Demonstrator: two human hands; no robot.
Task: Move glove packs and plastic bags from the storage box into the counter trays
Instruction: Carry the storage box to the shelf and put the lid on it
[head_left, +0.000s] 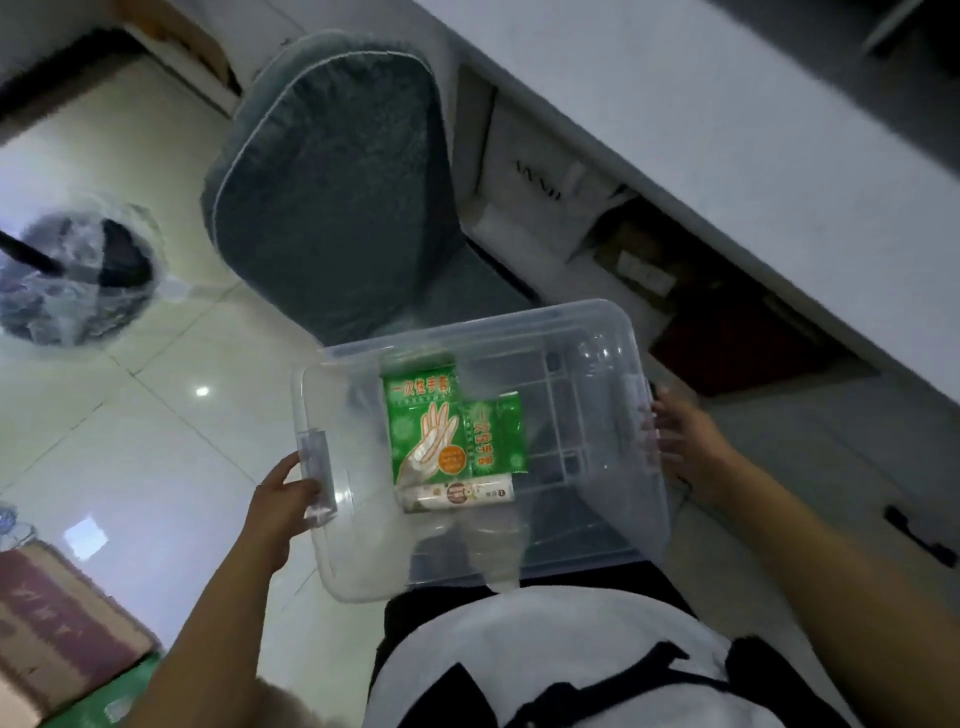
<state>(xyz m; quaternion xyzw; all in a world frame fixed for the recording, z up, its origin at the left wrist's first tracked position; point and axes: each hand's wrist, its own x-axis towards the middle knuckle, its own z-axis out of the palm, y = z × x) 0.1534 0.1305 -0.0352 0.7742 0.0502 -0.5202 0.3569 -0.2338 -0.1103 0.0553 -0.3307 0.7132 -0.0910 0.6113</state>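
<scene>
I hold a clear plastic storage box (597, 332) in front of my body, above the floor. My left hand (278, 512) grips its left handle and my right hand (685, 449) grips its right end. Inside lie a large green glove pack (423, 421) with a hand printed on it, a smaller green glove pack (496, 434) to its right, and a white roll of plastic bags (457, 493) below them. The rest of the box floor is bare.
A grey padded chair (332, 176) stands just beyond the box. A white counter (727, 130) runs along the right, with boxes and a white bag (540, 176) stored under it. A lined bin (72, 275) sits at the left; cartons (57, 623) at the lower left.
</scene>
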